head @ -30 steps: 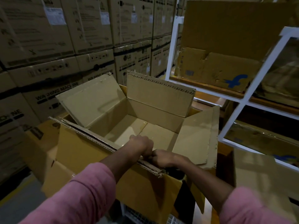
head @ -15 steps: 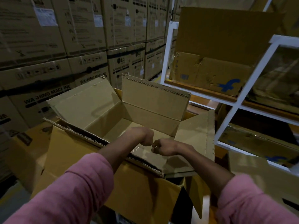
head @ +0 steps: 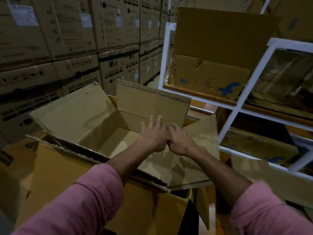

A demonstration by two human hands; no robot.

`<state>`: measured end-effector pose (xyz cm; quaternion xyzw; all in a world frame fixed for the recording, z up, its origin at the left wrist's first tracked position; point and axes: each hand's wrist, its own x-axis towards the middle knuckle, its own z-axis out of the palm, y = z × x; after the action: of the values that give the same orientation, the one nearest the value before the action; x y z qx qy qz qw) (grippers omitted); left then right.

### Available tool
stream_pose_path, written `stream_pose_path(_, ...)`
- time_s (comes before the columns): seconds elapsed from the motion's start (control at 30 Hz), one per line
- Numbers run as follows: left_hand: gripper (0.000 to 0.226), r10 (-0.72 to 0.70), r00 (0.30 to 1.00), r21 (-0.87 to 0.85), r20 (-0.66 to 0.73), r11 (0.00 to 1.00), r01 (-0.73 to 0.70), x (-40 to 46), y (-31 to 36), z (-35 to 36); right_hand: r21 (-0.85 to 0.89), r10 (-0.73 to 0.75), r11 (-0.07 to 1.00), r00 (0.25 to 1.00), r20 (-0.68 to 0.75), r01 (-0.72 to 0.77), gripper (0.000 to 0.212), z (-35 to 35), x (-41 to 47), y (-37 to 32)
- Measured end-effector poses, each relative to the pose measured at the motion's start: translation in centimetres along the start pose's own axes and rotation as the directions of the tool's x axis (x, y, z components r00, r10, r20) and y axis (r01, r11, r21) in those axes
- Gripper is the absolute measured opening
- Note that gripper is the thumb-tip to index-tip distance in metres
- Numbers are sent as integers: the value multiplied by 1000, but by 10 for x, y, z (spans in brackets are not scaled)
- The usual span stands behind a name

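Person in pink sleeves point(head: 81, 200) is leaning over an open cardboard box point(head: 71, 180) that sits right in front of them, wedged between the carton wall and a rack. Both hands are out over the folded-in right flap point(head: 201, 150). The left hand point(head: 153, 136) has its fingers straight and spread, with the tips up by the standing far flap point(head: 152, 102). The right hand point(head: 179, 141) is just beside it, but its fingers are too smeared to call. Behind are the white rack point(head: 237, 106) and stacked washing-machine cartons point(head: 67, 31).
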<state>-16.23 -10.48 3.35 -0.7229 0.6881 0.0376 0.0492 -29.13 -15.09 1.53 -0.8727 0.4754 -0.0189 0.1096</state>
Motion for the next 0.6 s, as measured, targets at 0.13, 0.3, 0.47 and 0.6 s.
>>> stream_pose_path(0.13,70,76,970,-127,-232,986,-108,6,35,-21,26,34,999,975,-217,-30,78,-30,-19,20)
stream_pose_path(0.3,67,144,906,-171,-398,959,-227,3,103,-40,73,69,996,902,-426,-42,69,-58,-65,73)
stream_pose_path(0.47,65,235,865,-120,-444,941,-317,-2,184,-48,124,153,987,845,-512,-104,59,-74,-117,137)
stream_pose_path(0.6,69,271,869,-150,-414,921,-359,-6,254,-36,158,227,973,837,-497,-170,57,-69,-160,197)
